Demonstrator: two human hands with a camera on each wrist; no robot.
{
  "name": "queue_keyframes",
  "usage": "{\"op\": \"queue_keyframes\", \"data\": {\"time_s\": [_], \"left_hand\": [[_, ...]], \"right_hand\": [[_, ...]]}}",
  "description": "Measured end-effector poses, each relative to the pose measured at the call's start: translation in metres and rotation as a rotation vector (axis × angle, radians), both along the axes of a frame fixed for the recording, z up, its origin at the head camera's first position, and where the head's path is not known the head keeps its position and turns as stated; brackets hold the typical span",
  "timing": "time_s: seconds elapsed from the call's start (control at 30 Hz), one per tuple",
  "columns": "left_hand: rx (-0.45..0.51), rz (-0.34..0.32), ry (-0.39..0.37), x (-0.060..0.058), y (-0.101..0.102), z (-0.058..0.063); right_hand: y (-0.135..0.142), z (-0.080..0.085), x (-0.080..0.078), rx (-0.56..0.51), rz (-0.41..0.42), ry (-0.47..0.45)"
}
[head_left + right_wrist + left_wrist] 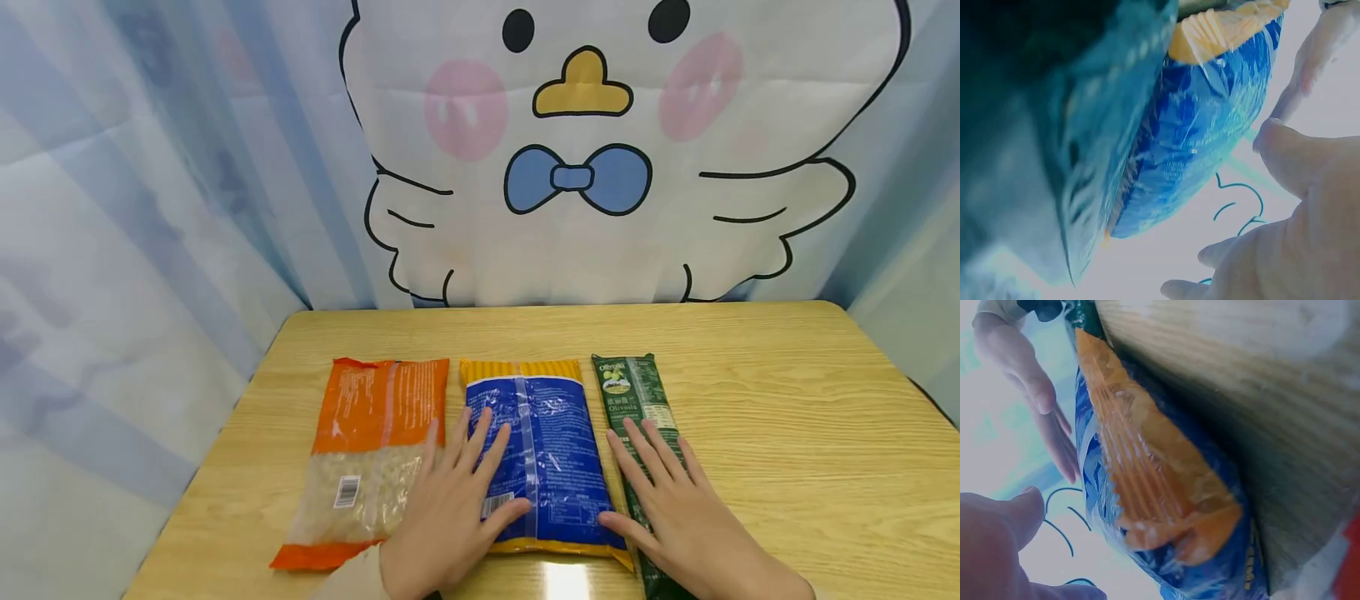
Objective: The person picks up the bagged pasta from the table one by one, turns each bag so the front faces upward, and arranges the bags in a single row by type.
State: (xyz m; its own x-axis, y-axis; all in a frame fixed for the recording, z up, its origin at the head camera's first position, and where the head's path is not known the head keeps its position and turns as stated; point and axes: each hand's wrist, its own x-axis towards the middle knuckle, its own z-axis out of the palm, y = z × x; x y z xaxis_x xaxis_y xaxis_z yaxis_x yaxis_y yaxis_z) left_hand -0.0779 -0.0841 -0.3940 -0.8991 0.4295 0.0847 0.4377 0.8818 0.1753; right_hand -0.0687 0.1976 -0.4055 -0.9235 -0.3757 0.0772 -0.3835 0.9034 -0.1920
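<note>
Three flat packages lie side by side on a wooden table. On the left is an orange bag [358, 408] with a clear lower half showing pale contents and a barcode. A blue bag [562, 450] with yellow ends lies in the middle, its printed back up. The narrow green Olivoila package [632, 386] is on the right. My left hand [450, 508] spreads its straight fingers over the blue bag's left side and the orange bag's right edge. With fingers fanned out, my right hand [678, 512] overlaps the green package, its thumb over the blue bag's corner. Neither hand grips anything.
The wooden table [787, 400] extends to both sides of the packages. Behind it hangs a pale curtain [570, 258] printed with a cartoon bird wearing a blue bow tie. More curtain falls along the table's left and right sides.
</note>
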Motion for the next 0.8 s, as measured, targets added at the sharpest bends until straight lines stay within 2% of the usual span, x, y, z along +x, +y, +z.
{"op": "queue_keyframes", "data": {"time_s": [0.13,0.43,0.67,0.8], "left_hand": [[-0.035,-0.037,0.044,-0.008,0.006,0.005],[-0.035,-0.094,0.071,-0.026,0.021,0.015],[-0.049,-0.146,0.084,-0.039,0.037,0.025],[-0.039,-0.152,0.096,-0.046,0.045,0.032]], "right_hand": [[0.006,0.003,-0.002,-0.013,-0.007,-0.018],[0.018,0.009,-0.007,-0.024,-0.043,-0.035],[0.027,0.008,-0.007,-0.057,-0.037,-0.072],[0.033,0.006,-0.007,-0.079,-0.035,-0.071]]}}
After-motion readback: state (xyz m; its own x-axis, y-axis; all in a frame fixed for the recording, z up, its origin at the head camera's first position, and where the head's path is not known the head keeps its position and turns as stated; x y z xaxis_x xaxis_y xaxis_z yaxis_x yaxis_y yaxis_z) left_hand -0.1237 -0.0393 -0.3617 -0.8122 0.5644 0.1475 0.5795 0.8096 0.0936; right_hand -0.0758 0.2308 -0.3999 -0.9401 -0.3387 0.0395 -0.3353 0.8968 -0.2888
